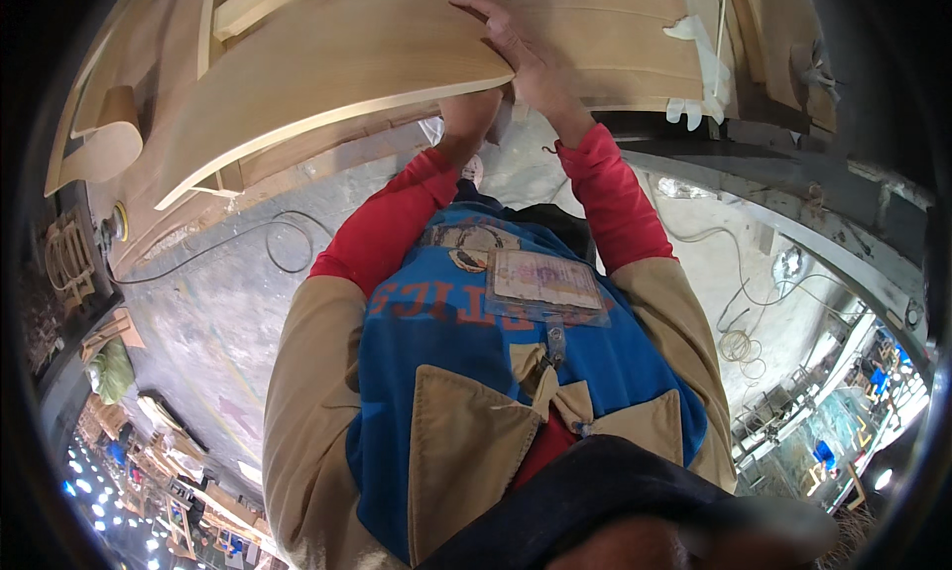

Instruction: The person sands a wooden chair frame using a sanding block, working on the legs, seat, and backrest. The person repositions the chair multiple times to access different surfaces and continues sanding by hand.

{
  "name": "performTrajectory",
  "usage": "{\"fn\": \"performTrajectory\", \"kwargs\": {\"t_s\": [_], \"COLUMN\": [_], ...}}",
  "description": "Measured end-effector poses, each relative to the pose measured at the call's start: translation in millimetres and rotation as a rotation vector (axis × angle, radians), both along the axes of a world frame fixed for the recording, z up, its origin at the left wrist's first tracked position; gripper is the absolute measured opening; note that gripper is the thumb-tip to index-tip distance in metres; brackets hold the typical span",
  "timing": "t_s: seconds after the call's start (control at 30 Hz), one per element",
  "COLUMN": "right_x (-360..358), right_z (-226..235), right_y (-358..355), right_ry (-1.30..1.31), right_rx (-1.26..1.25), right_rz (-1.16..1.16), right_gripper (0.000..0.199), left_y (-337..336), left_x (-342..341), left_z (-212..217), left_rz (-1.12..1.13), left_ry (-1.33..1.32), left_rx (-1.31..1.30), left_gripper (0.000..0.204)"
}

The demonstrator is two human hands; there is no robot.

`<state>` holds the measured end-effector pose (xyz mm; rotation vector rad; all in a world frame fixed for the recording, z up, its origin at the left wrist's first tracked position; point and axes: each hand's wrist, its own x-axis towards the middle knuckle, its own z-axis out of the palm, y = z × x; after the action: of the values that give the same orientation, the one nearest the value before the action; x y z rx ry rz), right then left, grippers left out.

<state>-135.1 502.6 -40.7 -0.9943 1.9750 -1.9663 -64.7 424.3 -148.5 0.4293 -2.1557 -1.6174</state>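
A curved light-wood panel [357,50] with a pale edge stretches across the top of the head view. My right hand [516,55] lies at the panel's right end, its fingers stretched out over the surface. Below the pale edge, my left hand [471,112] reaches under the panel near that same end. Its fingers are hidden by the wood, so its grip does not show. Both wrists come close together there. Another flat wooden surface [615,45] lies just right of my right hand.
A white glove [709,69] hangs over the wood at the right. At the left are a curled wooden piece [121,139] and a round yellow-edged tool [120,221]. A thin hose [288,241] loops over the grey floor. A dark metal beam [793,208] runs along the right.
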Motion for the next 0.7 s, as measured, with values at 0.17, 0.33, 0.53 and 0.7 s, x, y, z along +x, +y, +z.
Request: {"fn": "performTrajectory", "kwargs": {"t_s": [0.17,0.33,0.53,0.7], "right_x": [0,-3,-9,-11], "right_z": [0,1,2,-10], "right_y": [-3,2,0,0], "right_ry": [-0.082,-0.096,-0.015,-0.136], "right_rx": [0.019,0.093,0.128,-0.01], "right_rz": [-0.007,-0.006,0.052,0.064], "right_gripper": [0.047,0.05,0.055,0.054], "left_y": [0,15,-6,-17], "left_x": [-21,18,69,8], "left_z": [-23,-10,24,3], "left_rz": [0.075,0.04,-0.205,0.14], "left_ry": [-0.048,-0.192,-0.376,0.025], "left_rx": [0.032,-0.05,0.072,-0.568], "left_gripper": [0.026,0.032,0.036,0.037]}}
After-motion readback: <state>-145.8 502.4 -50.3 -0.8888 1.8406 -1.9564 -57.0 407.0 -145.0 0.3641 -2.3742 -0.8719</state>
